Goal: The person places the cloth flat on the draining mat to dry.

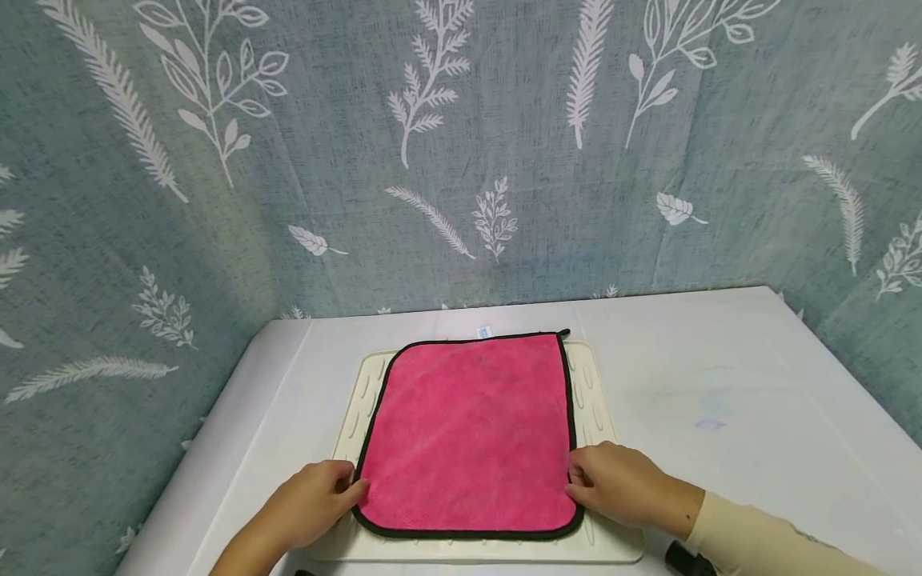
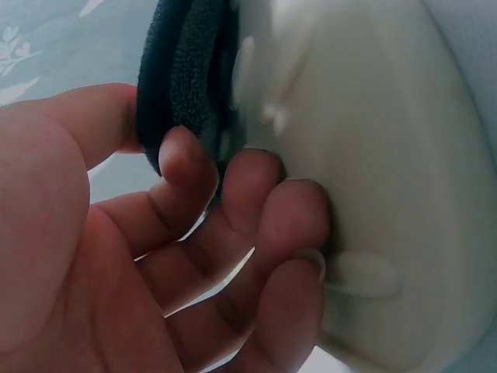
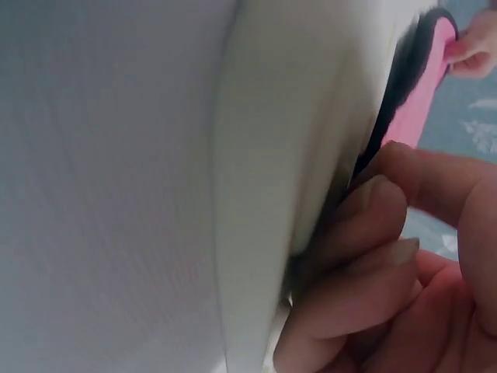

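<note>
A pink cloth (image 1: 468, 432) with a black border lies spread out over a cream ribbed mat (image 1: 591, 400). My left hand (image 1: 317, 500) pinches the cloth's left edge near its front corner, thumb on top. In the left wrist view, the fingertips of that hand (image 2: 225, 225) are under the dark underside of the cloth (image 2: 194, 70) and close to the mat. My right hand (image 1: 619, 484) pinches the right edge near the other front corner. The right wrist view shows its curled fingers (image 3: 349, 272) beside the mat's edge, with the cloth (image 3: 423, 93) rising beyond them.
The mat rests on a white-covered table (image 1: 691, 400). Behind and at both sides hangs a blue-grey curtain (image 1: 346, 160) with white leaf prints. A small white label (image 1: 484, 332) and a black loop (image 1: 564, 332) stick out at the cloth's far edge. A black object (image 1: 687, 560) is by the right sleeve.
</note>
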`<state>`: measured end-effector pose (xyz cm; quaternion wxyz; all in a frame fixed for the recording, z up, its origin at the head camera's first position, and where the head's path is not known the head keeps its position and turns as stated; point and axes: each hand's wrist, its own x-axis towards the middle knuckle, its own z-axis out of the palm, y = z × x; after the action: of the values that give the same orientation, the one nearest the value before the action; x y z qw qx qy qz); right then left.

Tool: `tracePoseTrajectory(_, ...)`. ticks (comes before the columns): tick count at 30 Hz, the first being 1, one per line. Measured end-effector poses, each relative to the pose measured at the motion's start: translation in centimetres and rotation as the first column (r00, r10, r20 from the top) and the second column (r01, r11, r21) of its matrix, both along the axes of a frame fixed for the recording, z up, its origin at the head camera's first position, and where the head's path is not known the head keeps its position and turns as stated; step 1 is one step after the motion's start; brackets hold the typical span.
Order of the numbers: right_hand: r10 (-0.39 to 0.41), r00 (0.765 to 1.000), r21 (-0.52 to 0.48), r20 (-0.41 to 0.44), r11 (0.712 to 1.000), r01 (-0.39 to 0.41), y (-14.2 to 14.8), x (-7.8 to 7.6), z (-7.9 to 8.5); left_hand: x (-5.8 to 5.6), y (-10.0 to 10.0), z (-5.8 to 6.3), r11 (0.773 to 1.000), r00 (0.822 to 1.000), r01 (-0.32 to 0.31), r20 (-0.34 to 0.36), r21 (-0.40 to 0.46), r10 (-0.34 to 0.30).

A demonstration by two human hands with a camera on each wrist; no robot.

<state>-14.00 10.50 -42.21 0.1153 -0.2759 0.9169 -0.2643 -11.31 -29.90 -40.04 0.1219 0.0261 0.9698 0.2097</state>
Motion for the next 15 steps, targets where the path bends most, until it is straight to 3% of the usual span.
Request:
tracePoseTrajectory(5,0.006,0.999,-0.01,-0.039,1.0,-0.006,-0.2,0.1,0.1,-0.1,-0.1,0.1,1.0,1.0,0.003,0.019,0.008,-0.003)
tracePoseTrajectory(12,-0.03,0.993,-0.018,-0.112,0.999,0.028,1.1,1.5,0.0,0.6,0.2,-0.2,0.997,0.997,0.063,0.03,0.044,-0.064)
tracePoseTrajectory(15,-0.01,0.992,-0.007,-0.127,1.0,0.009,1.4,1.8,0.0,0.9,0.6,-0.5,0.997,0.997,0.072,0.024,0.014,-0.072)
